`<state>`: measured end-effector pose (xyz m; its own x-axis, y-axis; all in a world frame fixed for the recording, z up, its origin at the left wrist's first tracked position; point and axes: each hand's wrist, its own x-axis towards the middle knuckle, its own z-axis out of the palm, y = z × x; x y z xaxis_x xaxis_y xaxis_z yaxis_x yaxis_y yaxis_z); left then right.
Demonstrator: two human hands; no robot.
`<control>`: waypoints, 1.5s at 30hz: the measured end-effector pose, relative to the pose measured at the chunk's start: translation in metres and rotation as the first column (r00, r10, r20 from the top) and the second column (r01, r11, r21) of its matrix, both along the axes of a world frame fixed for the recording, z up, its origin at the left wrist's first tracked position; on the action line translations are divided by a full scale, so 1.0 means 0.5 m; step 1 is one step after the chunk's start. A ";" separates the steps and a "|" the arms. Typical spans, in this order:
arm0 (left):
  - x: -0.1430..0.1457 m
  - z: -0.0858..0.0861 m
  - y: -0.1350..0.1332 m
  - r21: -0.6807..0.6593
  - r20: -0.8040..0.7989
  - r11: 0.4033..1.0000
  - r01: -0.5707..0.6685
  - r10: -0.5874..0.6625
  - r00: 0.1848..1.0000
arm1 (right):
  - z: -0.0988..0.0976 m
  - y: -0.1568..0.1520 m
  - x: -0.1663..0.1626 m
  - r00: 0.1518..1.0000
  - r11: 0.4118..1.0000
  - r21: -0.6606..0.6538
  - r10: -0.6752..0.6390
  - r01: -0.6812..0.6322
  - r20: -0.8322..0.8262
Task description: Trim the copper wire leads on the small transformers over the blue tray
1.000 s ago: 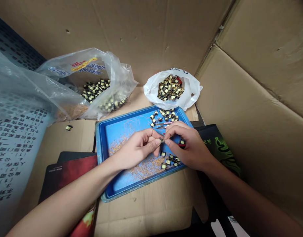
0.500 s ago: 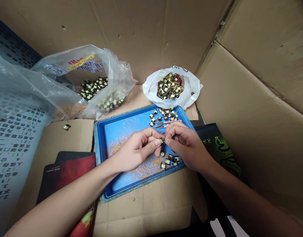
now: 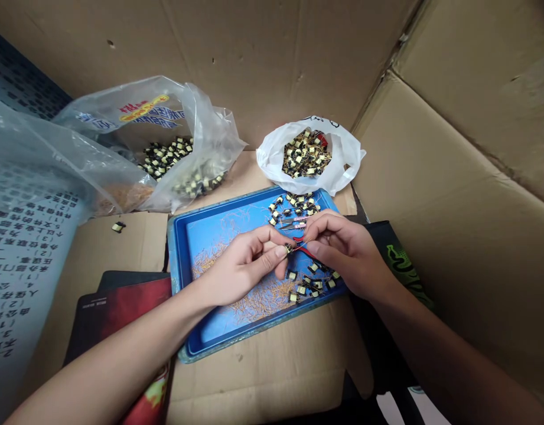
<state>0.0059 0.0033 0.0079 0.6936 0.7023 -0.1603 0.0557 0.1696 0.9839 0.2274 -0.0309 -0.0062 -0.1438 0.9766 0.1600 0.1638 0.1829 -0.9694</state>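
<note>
My left hand (image 3: 249, 262) pinches a small black-and-yellow wire-wound coil (image 3: 289, 249) between thumb and forefinger, over a blue tray (image 3: 178, 283). Thin copper leads (image 3: 300, 244) run from the coil to my right hand (image 3: 354, 251), whose thumb and forefinger are closed on their ends. Beneath the hands lies a red-handled tool (image 3: 308, 252), mostly covered. Scissors (image 3: 293, 224) with pink handles rest just behind it. Finished-looking detail on the held coil is too small to make out. Several similar coils (image 3: 301, 290) lie at the tray's near right side.
More coils (image 3: 300, 203) sit at the tray's far right corner. Copper wire clippings (image 3: 263, 301) cover its left and near floor. Behind stand a white bag (image 3: 272, 171) and a clear bag (image 3: 218, 141), both holding coils. A single coil (image 3: 118, 226) lies on the cardboard at left.
My right hand has moved slightly right, away from my left, and the copper leads now show stretched between them. The red-handled tool has come into clearer view.
</note>
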 end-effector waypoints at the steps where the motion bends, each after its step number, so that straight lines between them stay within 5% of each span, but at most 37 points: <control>1: 0.001 0.000 0.000 -0.005 0.005 1.000 0.003 -0.003 1.000 | 0.001 0.000 -0.002 1.000 1.000 0.011 -0.001 0.001 0.015; 11: 0.003 -0.004 0.001 -0.005 0.033 0.998 -0.061 0.062 0.998 | -0.009 -0.005 -0.010 0.998 1.000 0.002 -0.013 0.013 -0.059; 17: 0.002 -0.005 0.002 0.003 -0.007 0.999 -0.048 0.048 0.999 | 0.015 -0.014 -0.019 0.992 0.953 0.300 -0.083 0.050 0.098; 20: 0.002 -0.004 0.002 0.003 -0.011 0.999 -0.049 0.049 0.999 | 0.020 -0.015 -0.020 0.978 0.942 0.332 -0.112 0.048 0.177; 25: 0.002 -0.003 0.000 0.010 -0.008 0.999 -0.042 0.042 0.999 | 0.013 -0.012 -0.017 0.980 0.977 0.211 -0.071 0.031 0.183; 31: 0.002 -0.002 -0.001 0.023 -0.037 1.000 -0.004 0.005 0.999 | 0.008 -0.008 -0.018 0.998 0.994 -0.112 0.025 -0.019 0.052; 41: 0.003 -0.008 -0.002 0.048 -0.065 0.999 0.015 -0.012 0.998 | 0.008 -0.008 -0.028 1.000 0.973 -0.229 0.002 -0.001 0.004; 45: 0.002 -0.008 -0.002 0.056 -0.059 0.998 0.031 -0.027 0.998 | 0.010 -0.005 -0.033 0.991 0.964 -0.262 0.003 -0.037 -0.131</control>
<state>0.0068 0.0022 0.0037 0.7044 0.6912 -0.1615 0.1171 0.1112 0.9869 0.2110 -0.0333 -0.0013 -0.1589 0.9837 -0.0837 0.0333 -0.0794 -0.9963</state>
